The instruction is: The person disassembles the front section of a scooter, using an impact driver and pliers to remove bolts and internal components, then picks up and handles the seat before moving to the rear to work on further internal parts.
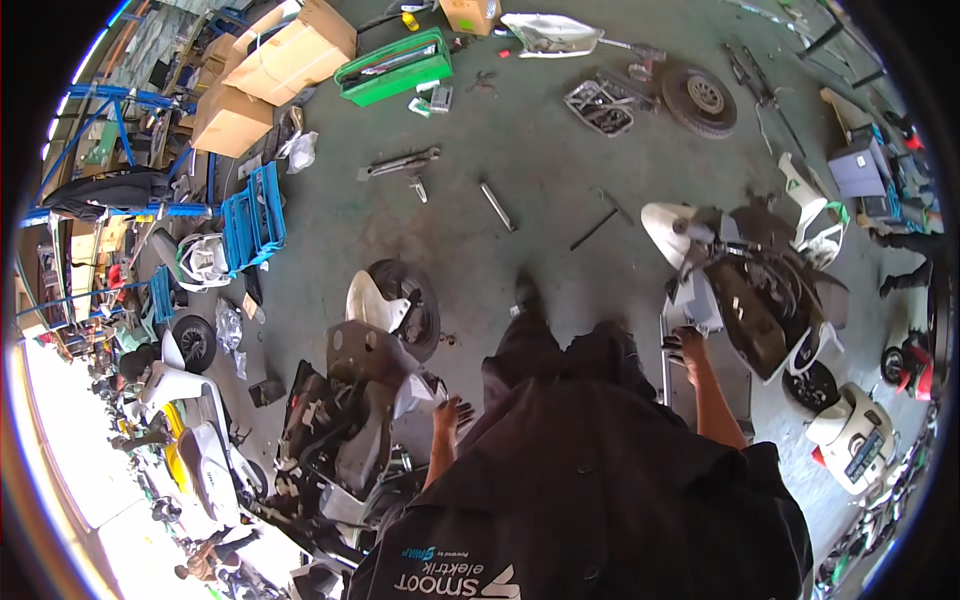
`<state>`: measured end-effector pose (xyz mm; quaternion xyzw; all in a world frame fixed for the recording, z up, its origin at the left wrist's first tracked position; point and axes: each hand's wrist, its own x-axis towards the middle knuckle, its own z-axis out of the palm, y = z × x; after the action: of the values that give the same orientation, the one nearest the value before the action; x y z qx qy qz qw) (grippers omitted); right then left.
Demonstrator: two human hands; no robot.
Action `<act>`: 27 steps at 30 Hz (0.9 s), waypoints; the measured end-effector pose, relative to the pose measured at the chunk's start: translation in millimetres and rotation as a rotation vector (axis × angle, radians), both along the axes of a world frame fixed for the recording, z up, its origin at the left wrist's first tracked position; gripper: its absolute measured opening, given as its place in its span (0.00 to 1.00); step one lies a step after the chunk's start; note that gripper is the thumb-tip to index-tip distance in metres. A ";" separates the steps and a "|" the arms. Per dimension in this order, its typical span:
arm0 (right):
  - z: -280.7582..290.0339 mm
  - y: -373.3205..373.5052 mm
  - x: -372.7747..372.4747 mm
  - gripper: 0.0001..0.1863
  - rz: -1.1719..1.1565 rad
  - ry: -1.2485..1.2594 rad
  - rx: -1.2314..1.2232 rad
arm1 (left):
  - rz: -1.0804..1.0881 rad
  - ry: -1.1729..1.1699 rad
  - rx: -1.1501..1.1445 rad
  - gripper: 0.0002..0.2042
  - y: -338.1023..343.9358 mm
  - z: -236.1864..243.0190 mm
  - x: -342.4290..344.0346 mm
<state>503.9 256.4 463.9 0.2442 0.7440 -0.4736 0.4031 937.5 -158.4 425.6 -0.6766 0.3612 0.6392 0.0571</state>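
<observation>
My left hand (453, 413) hangs low with its fingers apart and nothing visible in it. Just to its left stands a partly stripped scooter (345, 420) with a white front fender (375, 303) and bare black frame parts. My right hand (687, 345) is also held out with fingers spread, apparently holding nothing. It is close to a light grey box-shaped part (698, 303) on a second dismantled scooter (765, 285). Whether my fingers touch that part cannot be made out. A grey flat-topped stand or platform (735, 385) lies below my right forearm.
Hand tools, including a silver bar (496, 207) and a large wrench (403, 163), lie on the floor ahead. Farther off are a green toolbox (395, 68), cardboard boxes (232, 120) and a loose wheel (699, 100). Blue crates (254, 220) stand at left, a white scooter (852, 437) at right.
</observation>
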 end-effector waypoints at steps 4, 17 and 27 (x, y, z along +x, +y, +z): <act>20.4 -103.9 -38.8 0.19 0.194 0.095 -0.167 | 0.141 -0.038 0.039 0.20 -50.5 -4.8 -3.4; -31.7 -239.2 -148.6 0.16 0.197 -0.024 0.015 | -0.033 0.030 -0.112 0.20 -196.0 40.4 -233.0; -3.1 -367.0 -358.9 0.15 0.025 0.045 -0.144 | 0.043 0.051 -0.033 0.18 -333.5 39.6 -383.3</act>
<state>145.0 -110.6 460.8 0.1949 0.7198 -0.5261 0.4088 554.2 -491.9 465.2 -0.6686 0.3584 0.6511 0.0230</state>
